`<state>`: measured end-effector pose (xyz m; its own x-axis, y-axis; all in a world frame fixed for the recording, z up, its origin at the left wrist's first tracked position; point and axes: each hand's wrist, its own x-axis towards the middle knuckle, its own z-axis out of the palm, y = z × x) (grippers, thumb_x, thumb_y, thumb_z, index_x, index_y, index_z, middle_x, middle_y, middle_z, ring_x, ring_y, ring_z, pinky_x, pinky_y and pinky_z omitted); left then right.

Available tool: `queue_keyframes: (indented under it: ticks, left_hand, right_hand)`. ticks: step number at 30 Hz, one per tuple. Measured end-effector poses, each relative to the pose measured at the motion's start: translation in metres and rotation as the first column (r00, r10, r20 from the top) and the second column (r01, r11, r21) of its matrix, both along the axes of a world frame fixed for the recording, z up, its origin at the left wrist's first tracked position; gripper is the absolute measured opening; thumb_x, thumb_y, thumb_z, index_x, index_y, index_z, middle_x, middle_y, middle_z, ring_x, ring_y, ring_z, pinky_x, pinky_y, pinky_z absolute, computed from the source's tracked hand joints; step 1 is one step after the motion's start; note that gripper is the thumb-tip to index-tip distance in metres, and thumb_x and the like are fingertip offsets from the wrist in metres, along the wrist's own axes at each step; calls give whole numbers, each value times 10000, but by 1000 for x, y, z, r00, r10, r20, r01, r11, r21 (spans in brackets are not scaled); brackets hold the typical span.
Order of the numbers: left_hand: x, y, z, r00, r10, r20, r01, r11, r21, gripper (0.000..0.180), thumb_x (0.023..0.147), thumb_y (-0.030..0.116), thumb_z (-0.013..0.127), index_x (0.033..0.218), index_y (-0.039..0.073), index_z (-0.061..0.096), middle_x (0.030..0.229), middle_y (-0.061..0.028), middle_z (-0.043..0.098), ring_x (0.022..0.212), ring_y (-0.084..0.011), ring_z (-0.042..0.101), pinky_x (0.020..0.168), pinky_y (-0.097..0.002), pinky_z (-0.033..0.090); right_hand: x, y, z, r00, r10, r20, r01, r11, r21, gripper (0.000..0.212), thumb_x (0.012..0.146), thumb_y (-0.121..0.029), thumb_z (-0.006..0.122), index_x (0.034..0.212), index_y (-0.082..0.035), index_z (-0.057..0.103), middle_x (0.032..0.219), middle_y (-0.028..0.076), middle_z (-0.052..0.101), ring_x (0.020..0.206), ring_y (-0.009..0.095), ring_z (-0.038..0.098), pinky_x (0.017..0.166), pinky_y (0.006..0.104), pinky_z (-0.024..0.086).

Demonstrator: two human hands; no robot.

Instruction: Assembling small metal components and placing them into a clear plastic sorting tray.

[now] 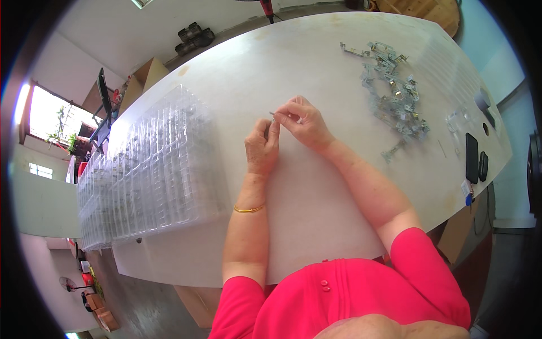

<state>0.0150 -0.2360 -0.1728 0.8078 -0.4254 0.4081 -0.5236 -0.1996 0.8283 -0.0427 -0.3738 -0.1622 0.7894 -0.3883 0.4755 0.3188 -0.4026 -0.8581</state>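
Over the middle of the table, my left hand [262, 148] and my right hand [306, 125] meet at the fingertips. Between them a small grey metal part [272, 114] is pinched by both thumbs and fingers. Only a bit of it shows, so its exact kind is hidden. To the right lies a loose pile of small metal clips or brackets [403, 107], silvery with some brassy bits. One similar bracket [393, 150] rests at the pile's near end.
Stacked clear plastic trays [164, 164] with many compartments cover the table's left side. More clear trays [446, 68] lie at the far right. A black phone [471, 158], a small black case [483, 166] and keys [469, 199] sit near the right edge.
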Motion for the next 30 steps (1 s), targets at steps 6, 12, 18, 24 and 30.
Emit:
queue_keyframes:
  ticks: [6, 12, 18, 24, 30]
  left_hand:
    - [1, 0, 2, 957, -125, -261, 85, 984, -159, 222, 971, 206, 634, 829, 35, 628, 624, -16, 533, 542, -86, 437, 517, -252, 376]
    - [11, 10, 8, 783, -282, -554, 24, 904, -426, 239, 1023, 267, 550, 897, 74, 614, 643, 20, 511, 499, -52, 376, 462, -197, 279]
    - [12, 10, 8, 765, -323, -556, 23, 878, -479, 250, 1010, 267, 575, 868, 69, 631, 631, 25, 527, 520, -51, 397, 484, -200, 293]
    - [11, 9, 5, 799, -306, -517, 46, 890, -454, 239, 1018, 262, 568, 893, 66, 623, 656, 13, 537, 513, -48, 397, 466, -191, 297]
    - [10, 10, 5, 833, -268, -483, 52, 908, -415, 241, 1014, 266, 581, 888, 67, 631, 651, 23, 539, 529, -39, 408, 465, -191, 302]
  right_hand:
    - [5, -3, 3, 994, -94, 62, 76, 967, 243, 108, 928, -184, 700, 939, -77, 693, 711, -29, 572, 641, 69, 492, 624, 232, 447]
    - [0, -4, 4, 982, 77, -171, -6, 924, 382, 147, 951, -231, 679, 949, -84, 691, 653, -48, 536, 604, 49, 488, 560, 232, 421]
    - [-2, 0, 2, 979, 66, -195, -16, 969, 246, 146, 949, -224, 674, 949, -78, 688, 666, -31, 568, 609, 56, 507, 560, 247, 427]
    - [-1, -4, -3, 977, 35, -211, 2, 985, 171, 130, 952, -196, 662, 959, -69, 688, 693, -33, 578, 628, 59, 508, 582, 243, 432]
    - [-1, -4, -2, 969, 24, -246, 3, 994, 108, 147, 950, -204, 670, 960, -59, 687, 734, -33, 607, 656, 61, 537, 604, 236, 461]
